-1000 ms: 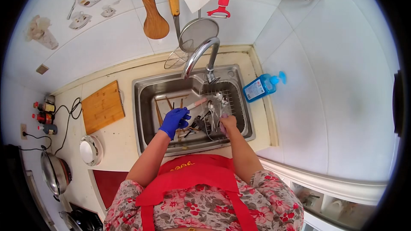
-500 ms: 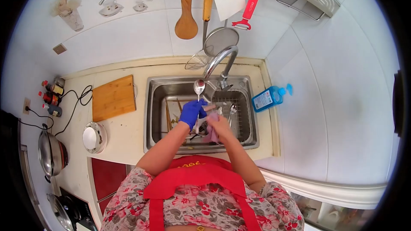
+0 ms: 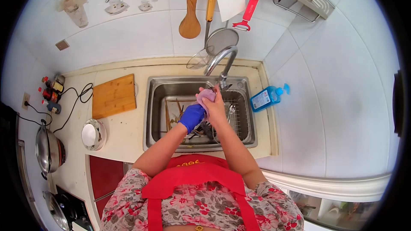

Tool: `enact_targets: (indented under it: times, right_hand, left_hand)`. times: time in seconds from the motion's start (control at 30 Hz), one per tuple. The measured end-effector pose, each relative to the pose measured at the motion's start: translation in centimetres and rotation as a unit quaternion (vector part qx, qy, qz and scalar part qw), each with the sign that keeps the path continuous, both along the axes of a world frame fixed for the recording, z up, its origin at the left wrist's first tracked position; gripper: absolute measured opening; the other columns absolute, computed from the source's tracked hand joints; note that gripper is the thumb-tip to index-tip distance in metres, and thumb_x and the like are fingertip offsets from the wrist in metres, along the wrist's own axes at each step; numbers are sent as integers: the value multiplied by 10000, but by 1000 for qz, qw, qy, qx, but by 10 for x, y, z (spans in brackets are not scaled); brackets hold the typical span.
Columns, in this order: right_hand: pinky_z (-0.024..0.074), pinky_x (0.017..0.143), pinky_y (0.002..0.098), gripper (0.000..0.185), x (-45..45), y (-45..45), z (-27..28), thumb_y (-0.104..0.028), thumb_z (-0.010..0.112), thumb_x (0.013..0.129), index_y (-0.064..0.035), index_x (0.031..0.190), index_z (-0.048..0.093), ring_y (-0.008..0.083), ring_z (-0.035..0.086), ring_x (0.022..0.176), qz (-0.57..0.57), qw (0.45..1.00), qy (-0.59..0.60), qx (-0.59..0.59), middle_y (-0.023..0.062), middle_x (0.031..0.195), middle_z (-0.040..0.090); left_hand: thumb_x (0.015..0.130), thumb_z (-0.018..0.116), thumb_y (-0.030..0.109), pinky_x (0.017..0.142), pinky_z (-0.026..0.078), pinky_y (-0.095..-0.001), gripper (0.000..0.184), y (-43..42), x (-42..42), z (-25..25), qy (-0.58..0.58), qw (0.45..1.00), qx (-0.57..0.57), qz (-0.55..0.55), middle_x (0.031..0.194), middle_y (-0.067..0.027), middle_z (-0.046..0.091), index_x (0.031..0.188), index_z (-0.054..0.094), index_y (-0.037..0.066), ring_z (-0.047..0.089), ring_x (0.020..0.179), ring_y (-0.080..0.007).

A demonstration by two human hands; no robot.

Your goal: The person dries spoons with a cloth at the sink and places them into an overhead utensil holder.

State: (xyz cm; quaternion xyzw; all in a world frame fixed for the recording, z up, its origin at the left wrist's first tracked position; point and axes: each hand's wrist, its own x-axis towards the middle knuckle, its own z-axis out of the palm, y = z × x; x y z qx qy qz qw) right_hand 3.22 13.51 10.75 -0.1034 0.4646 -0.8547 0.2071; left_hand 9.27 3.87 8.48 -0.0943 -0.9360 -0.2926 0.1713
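My left hand (image 3: pixel 192 117), in a blue glove, is closed over the sink around a spoon whose handle its fingers hide. My bare right hand (image 3: pixel 217 108) wraps a pinkish-purple cloth (image 3: pixel 206 96) around the spoon's bowl end, so almost none of the spoon shows. Both hands are close together just below the faucet (image 3: pixel 229 62). Beneath them, the steel sink (image 3: pixel 150 102) holds wooden chopsticks (image 3: pixel 167 113) on the left and dark utensils, partly covered by my forearms. Another metal spoon (image 3: pixel 231 109) rests by the wire rack (image 3: pixel 243 124) at the sink's right side.
Right of the sink stands a blue soap bottle (image 3: pixel 265 99). A wooden cutting board (image 3: pixel 114 96) and stacked bowls (image 3: pixel 89 134) are on the left counter, with a black cord (image 3: pixel 79 98) behind. A wooden spatula (image 3: pixel 189 25), strainer (image 3: pixel 222 42) and red peeler (image 3: pixel 250 10) hang above.
My right hand has moved up with the cloth from low beside my left hand and closed it over the spoon's bowl, which stood bare before. My left hand remains near its place.
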Motion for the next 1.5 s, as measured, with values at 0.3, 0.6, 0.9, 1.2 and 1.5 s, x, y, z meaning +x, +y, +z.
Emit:
enact_targets:
  times: [0.3, 0.6, 0.9, 1.2, 1.5]
  right_hand:
    - [512, 609, 277, 244, -12, 6, 18, 14, 481, 818, 14, 1061, 509, 205, 615, 681, 27, 987, -3, 157, 124, 857, 611]
    - [480, 640, 267, 219, -25, 22, 29, 15, 462, 780, 2, 964, 580, 186, 610, 713, -10, 920, 216, 327, 96, 833, 620]
    - [460, 763, 306, 200, -72, 48, 2, -48, 464, 835, -12, 1020, 532, 201, 573, 881, -141, 959, 129, 209, 73, 978, 586]
    - [311, 973, 426, 369, -36, 61, 37, -239, 392, 843, -39, 1149, 445, 270, 454, 1096, 59, 936, -232, -259, 106, 1158, 500]
    - [318, 950, 340, 353, -30, 34, 11, -141, 382, 788, -23, 1098, 501, 292, 425, 1117, 136, 932, 306, 137, 161, 1166, 469]
  left_hand:
    - [852, 454, 196, 417, 333, -257, 217, 6, 12, 10, -28, 968, 251, 1, 515, -41, 473, 774, 607, 64, 422, 419, -101]
    - [870, 480, 250, 407, 287, -233, 298, 5, 14, 13, -148, 930, 334, 26, 465, -8, 421, 735, 633, 33, 347, 406, -69]
    - [863, 486, 238, 447, 310, -235, 255, -7, 12, -14, -45, 952, 303, 8, 544, -23, 482, 858, 639, 33, 397, 462, -91]
    - [843, 511, 210, 433, 352, -202, 222, -3, 18, 27, -162, 796, 569, 129, 638, -43, 587, 894, 630, 29, 450, 459, -76]
    - [809, 527, 153, 444, 386, -214, 169, 7, 20, 48, -185, 819, 525, 140, 658, -48, 597, 872, 627, 32, 488, 488, -86]
